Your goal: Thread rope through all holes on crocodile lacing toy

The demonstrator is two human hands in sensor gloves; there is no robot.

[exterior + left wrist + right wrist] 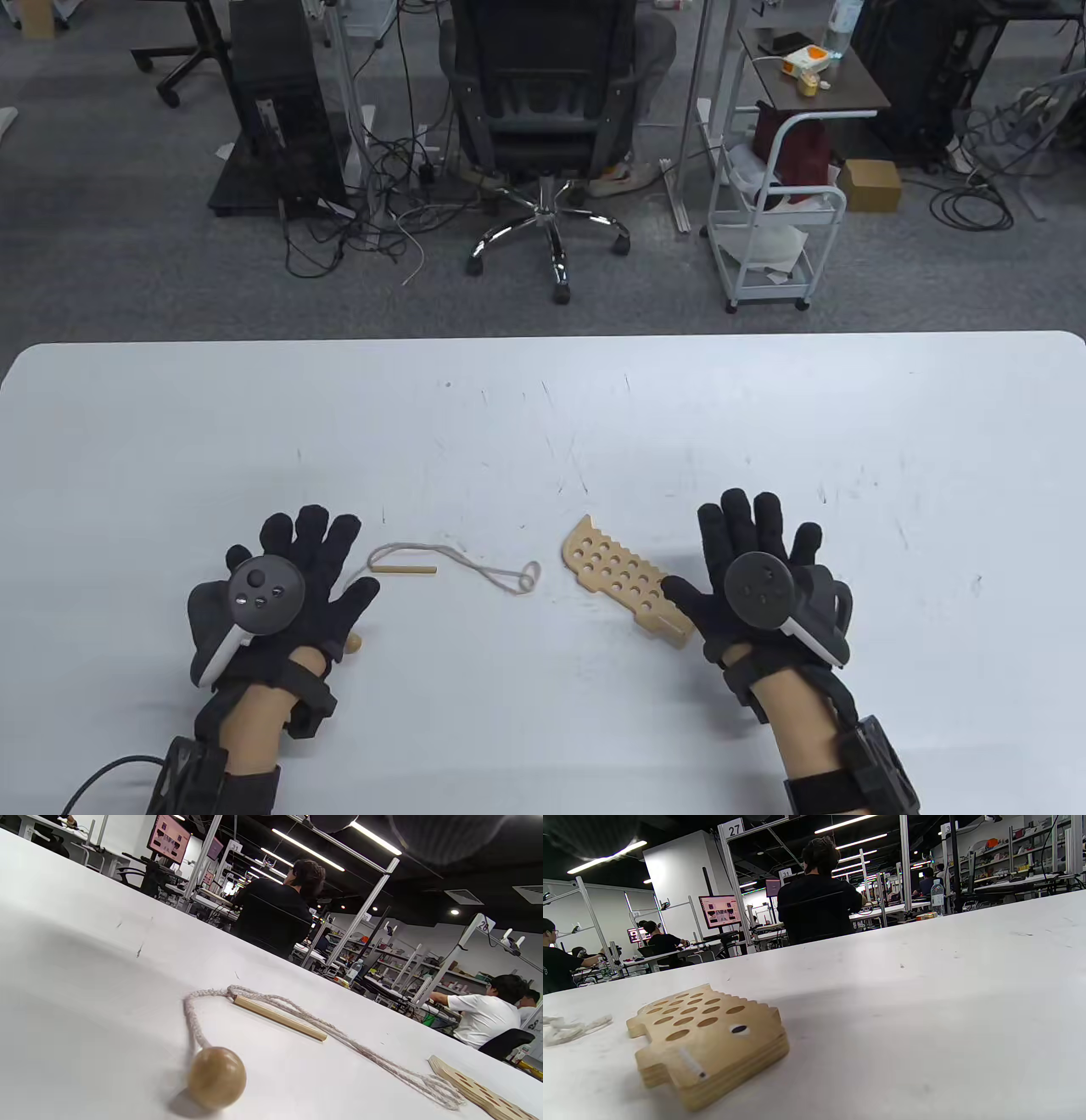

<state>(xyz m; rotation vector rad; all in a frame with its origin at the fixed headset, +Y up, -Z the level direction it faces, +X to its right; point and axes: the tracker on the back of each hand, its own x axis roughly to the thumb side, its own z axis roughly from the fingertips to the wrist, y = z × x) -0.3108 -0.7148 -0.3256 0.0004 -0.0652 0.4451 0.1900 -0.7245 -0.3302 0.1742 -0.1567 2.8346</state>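
Unthreaded rope (501, 576) lies left of flat wooden crocodile (624, 581).

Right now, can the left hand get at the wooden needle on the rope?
Probably yes: the left hand lies open beside the wooden needle, with only bare table and loose rope between them.

Setting: open-plan lab or data-collection workspace. White table (543, 407) on grey carpet; office chair (543, 127) and cable tangle (373, 221) on the far side, white trolley (776, 229) far right. Wrist views: numbered aluminium-frame stations (733, 828), monitor (719, 911), shelving (424, 971), seated people (818, 895) at benches, strip lights (307, 849).
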